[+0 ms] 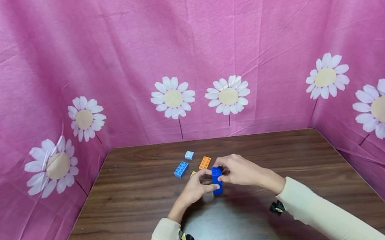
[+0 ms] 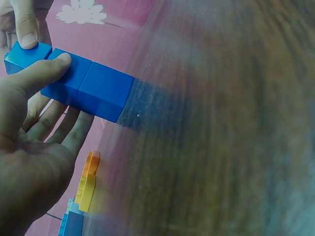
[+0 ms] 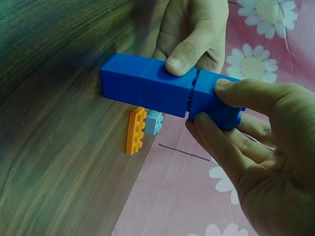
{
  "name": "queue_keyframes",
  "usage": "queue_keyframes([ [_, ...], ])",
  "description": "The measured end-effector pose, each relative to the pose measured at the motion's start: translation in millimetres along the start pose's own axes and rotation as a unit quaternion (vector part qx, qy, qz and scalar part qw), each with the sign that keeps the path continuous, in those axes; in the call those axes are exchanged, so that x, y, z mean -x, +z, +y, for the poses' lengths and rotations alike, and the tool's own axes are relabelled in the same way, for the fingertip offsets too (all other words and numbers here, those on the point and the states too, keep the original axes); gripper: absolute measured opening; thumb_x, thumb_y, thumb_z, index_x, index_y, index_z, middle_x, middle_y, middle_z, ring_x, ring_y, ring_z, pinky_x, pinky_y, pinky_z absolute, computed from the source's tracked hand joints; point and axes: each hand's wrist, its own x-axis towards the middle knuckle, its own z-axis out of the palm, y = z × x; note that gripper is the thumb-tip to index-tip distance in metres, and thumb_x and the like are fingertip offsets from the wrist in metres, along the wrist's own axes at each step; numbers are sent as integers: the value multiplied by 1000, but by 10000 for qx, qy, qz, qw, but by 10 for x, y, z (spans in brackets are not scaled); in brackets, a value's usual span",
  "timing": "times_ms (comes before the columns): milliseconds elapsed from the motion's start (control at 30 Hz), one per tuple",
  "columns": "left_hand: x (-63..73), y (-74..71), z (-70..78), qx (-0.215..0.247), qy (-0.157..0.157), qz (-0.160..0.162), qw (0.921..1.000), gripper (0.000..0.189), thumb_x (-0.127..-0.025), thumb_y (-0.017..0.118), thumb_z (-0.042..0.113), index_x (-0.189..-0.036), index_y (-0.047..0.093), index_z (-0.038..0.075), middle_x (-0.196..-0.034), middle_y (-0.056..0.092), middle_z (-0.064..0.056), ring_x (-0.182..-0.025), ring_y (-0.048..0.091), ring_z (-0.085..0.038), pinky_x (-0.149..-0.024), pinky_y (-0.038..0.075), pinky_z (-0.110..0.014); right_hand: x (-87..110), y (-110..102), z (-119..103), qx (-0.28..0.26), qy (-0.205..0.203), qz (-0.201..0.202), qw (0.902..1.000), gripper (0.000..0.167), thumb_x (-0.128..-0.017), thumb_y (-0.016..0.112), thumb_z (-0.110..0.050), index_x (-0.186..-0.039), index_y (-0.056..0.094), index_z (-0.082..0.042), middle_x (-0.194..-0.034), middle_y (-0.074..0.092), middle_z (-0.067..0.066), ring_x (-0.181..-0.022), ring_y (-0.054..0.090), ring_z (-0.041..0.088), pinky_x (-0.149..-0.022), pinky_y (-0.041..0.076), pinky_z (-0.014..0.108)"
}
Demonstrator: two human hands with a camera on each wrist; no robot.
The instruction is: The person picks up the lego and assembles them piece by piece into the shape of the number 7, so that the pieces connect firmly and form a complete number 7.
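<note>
A tower of dark blue toy building bricks [image 1: 215,178] stands upright, its bottom end right at the tabletop. My left hand [image 1: 194,190] grips the middle of it, thumb on the near face and fingers behind. The topmost blue brick [image 3: 206,93] is pinched between thumb and fingers of my right hand [image 1: 240,170]. A narrow gap shows between that brick and the two joined blue bricks [image 3: 123,78] below. Just behind the left hand, a yellow brick [image 2: 86,193] is mostly hidden in the head view.
Behind the hands lie an orange brick [image 1: 205,162], a medium-blue brick [image 1: 181,169] and a small light blue brick [image 1: 189,155]. The brown wooden table [image 1: 134,207] is bordered by a pink curtain [image 1: 189,36] with daisies on three sides.
</note>
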Motion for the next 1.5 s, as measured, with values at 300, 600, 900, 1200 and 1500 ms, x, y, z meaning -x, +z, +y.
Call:
queue_keyframes([
  [300,-8,2,17,-23,-19,8,10000,36,-95,80,9,-126,65,1,-129,72,-18,-121,72,-34,-96,63,-38,4,-9,-33,0,-18,1,10000,22,-92,82,-11,-112,75,-6,-112,80,10,-95,79,17,-81,65,28],
  [600,-40,-1,33,5,-18,-20,10000,37,-95,80,8,-127,64,-1,-130,72,-20,-122,72,-34,-95,64,-38,4,-33,-49,-66,25,19,10000,22,-92,83,-10,-112,75,-5,-111,80,11,-92,78,14,-78,65,25],
  [900,-12,8,30,-2,-156,-52,9999,41,-95,80,10,-129,62,-3,-132,70,-22,-124,71,-37,-95,64,-38,1,25,-35,-83,149,14,9999,26,-90,83,-9,-115,75,-3,-111,80,11,-90,75,12,-77,64,24],
  [1200,-38,-9,22,76,-159,-102,9998,43,-95,79,7,-131,59,-7,-131,70,-26,-123,71,-37,-94,64,-36,-34,28,-86,-200,339,55,9992,24,-88,83,-5,-111,75,-1,-108,79,13,-88,75,13,-75,64,24],
  [1500,-19,-9,41,-80,-229,-21,9997,41,-94,81,12,-128,63,-1,-128,71,-18,-122,72,-34,-94,64,-38,-22,38,-73,-498,591,45,9970,28,-88,84,-5,-114,74,-1,-113,78,15,-94,76,19,-78,66,29],
])
